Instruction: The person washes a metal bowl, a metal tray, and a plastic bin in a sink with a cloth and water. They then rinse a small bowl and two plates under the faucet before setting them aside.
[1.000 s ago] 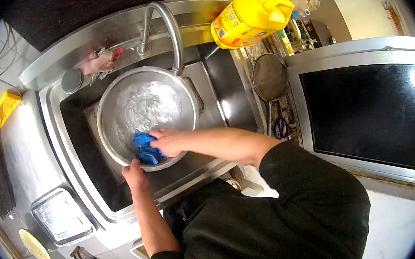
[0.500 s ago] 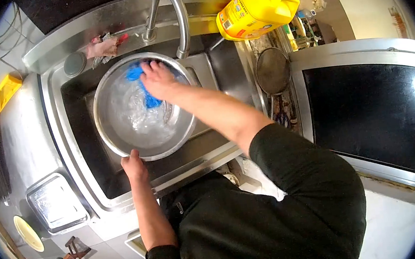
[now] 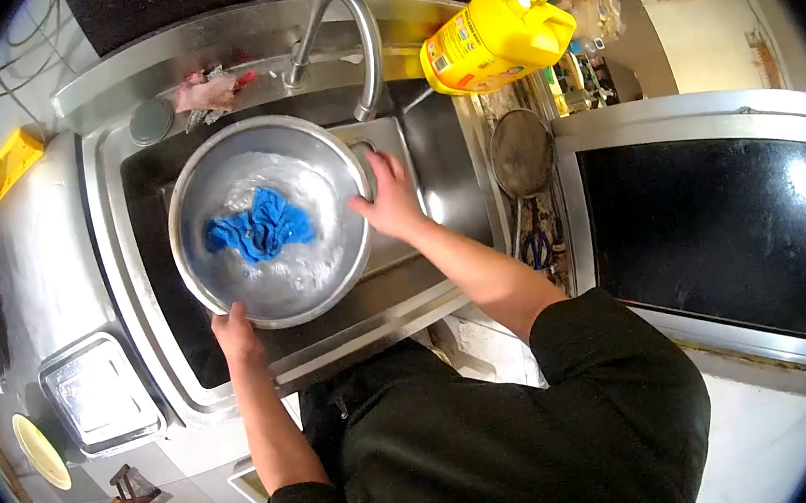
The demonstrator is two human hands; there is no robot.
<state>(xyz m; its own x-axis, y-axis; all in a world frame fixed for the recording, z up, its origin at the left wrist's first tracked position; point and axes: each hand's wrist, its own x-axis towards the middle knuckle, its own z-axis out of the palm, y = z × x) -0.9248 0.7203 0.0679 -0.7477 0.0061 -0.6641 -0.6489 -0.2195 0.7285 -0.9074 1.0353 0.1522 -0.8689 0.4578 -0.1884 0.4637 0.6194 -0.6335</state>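
A round metal basin (image 3: 218,298) holding some water sits over the sink. A crumpled blue cloth (image 3: 265,228) lies in it, with neither hand touching it. My left hand (image 3: 236,335) is closed on the basin's near-left rim, its thumb on top. At the right rim is my right hand (image 3: 392,196), its thumb over the edge and its fingers around the outside. The fingertips under the rim are partly hidden.
A curved faucet (image 3: 373,56) rises behind the basin, beside a yellow jug (image 3: 490,44). A round strainer (image 3: 522,155) lies right of the sink (image 3: 459,178). A pinkish cloth (image 3: 208,94) and round lid (image 3: 151,122) sit on the back ledge; a metal tray (image 3: 101,392) is at left.
My right hand has left the blue cloth and moved to the basin's right rim. The cloth now lies loose in the middle. The basin has shifted slightly left, my left hand still on it.
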